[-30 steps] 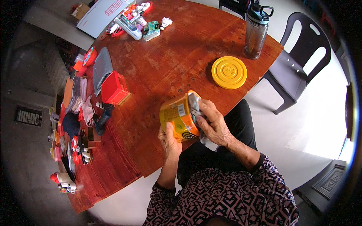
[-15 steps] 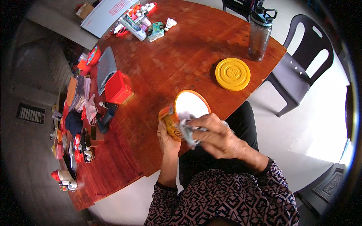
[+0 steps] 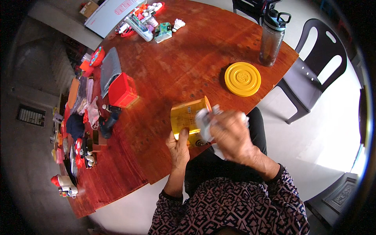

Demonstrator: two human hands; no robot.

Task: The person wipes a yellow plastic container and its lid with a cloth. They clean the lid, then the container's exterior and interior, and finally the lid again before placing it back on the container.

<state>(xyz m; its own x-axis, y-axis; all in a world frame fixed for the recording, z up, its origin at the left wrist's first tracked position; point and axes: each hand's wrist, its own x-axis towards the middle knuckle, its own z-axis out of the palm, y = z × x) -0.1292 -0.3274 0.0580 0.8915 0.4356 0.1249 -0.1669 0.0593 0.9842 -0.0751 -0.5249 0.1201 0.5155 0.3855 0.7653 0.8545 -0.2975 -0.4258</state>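
Note:
My left hand (image 3: 179,149) grips a shiny gold, round canister (image 3: 187,117) near the table's front edge, thumb across its side. The canister is tilted, its orange-rimmed opening turned to the right. In my right hand (image 3: 234,135) is a bunched greyish-white cloth (image 3: 204,123), held close by the canister's open end; hand and cloth are blurred by motion. Whether the cloth touches the canister I cannot tell. A round yellow lid (image 3: 243,79) lies flat on the table beyond my right hand.
A dark clear water bottle (image 3: 271,39) stands at the right edge of the wooden table (image 3: 176,58), beside a plastic chair (image 3: 313,74). A red box (image 3: 122,91) and a grey pouch (image 3: 111,68) sit left. Toward the back are a shuttlecock (image 3: 178,25) and a green packet (image 3: 163,32).
The canister has been turned, so its white interior no longer shows and its gold side faces up. My right hand with the cloth has shifted slightly right.

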